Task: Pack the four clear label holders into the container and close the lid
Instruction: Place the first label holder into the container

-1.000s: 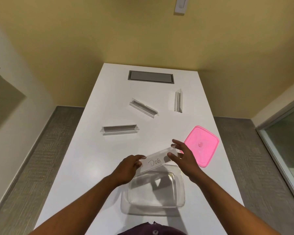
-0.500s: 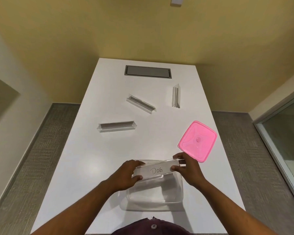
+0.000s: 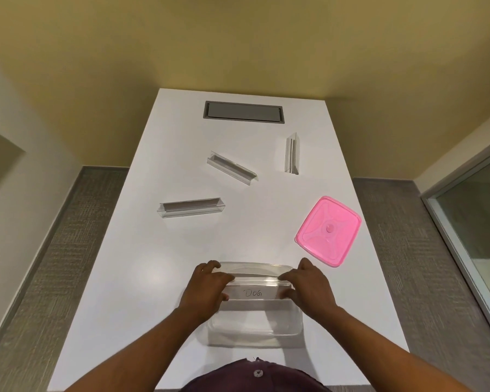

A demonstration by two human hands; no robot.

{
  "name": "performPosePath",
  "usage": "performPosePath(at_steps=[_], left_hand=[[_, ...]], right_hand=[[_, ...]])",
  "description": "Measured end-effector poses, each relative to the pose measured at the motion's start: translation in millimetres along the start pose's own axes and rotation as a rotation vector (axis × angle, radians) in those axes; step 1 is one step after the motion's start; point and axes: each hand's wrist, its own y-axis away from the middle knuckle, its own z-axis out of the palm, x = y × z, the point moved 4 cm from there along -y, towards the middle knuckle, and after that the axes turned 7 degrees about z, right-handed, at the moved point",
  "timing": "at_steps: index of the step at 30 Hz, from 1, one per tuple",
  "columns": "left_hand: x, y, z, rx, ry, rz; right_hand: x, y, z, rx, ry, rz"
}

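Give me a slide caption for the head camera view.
Both hands lower the "Dog" label holder into the clear container; three holders remain.

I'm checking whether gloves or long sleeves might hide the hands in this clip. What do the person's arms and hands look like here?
Both hands, left hand and right hand, are bare: no gloves, rings, watch or bracelets show. Both forearms are uncovered all the way to the bottom edge of the picture, so no sleeves show. At the bottom is a dark maroon shirt with a small pale button.

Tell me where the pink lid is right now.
The pink lid lies flat near the table's right edge, just beyond the right hand and the container.
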Motion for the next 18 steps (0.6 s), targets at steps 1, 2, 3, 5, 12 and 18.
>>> performPosePath(at_steps=[1,2,3,5,12,18], left_hand=[[0.8,0.2,1.5,-0.004,0.006,-0.016],[2.4,0.0,3.2,-0.015,-0.013,-0.011],[4.0,-0.4,4.8,-0.029,-0.048,0.006],[5.4,-1.8,8.1,-0.07,-0.104,0.014],[-8.5,-1.8,24.8,-0.22,-0.049,-0.173],[0.1,1.3,27.9,-0.206,-0.028,-0.17]], right_hand=[[-0.9,-1.7,2.7,-0.014,0.038,-0.01],[-2.4,-3.2,5.1,-0.01,0.08,-0.032],[-4.8,-4.3,6.7,0.005,0.135,-0.067],[-9.0,-6.0,11.2,0.006,0.245,-0.131],[-15.5,-5.9,19.5,-0.06,0.399,-0.127],[-17.6,-3.9,31.1,-0.105,0.433,-0.052]])
